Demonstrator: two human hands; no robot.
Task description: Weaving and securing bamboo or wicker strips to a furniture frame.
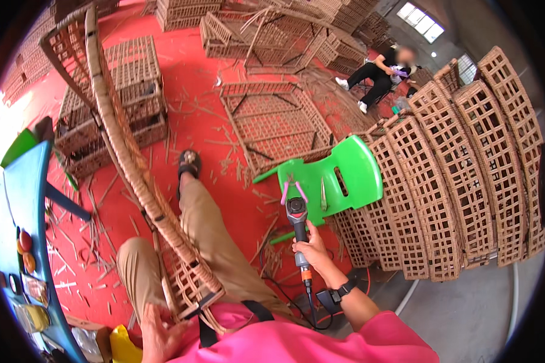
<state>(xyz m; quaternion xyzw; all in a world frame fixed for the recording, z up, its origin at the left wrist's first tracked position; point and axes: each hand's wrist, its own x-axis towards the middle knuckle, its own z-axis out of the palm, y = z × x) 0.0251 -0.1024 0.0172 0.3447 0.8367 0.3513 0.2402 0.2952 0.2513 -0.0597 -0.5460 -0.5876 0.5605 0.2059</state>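
My right hand (pixel 313 248) is wrapped round the grip of a slim grey and black power tool (pixel 300 233) with a round head. An orange connector and a dark cable hang from its rear end. The tool's head is over the front of a green plastic chair (pixel 351 169), beside pliers with pink handles (pixel 286 192) on the seat. A tall brown woven wicker panel (pixel 124 133) with a wrapped rim leans across my lap, its lower end against my body. Next to that lower end, my left hand (pixel 160 336) lies open, its fingers partly hidden at the lower edge.
Stacked curved wicker panels (pixel 442 181) stand at the right. A flat wicker frame (pixel 278 121) lies ahead on the red floor (pixel 194 109), amid cane scraps. Wicker stacks (pixel 133 78) and a blue table (pixel 24 199) are left. Another person (pixel 384 75) sits far right.
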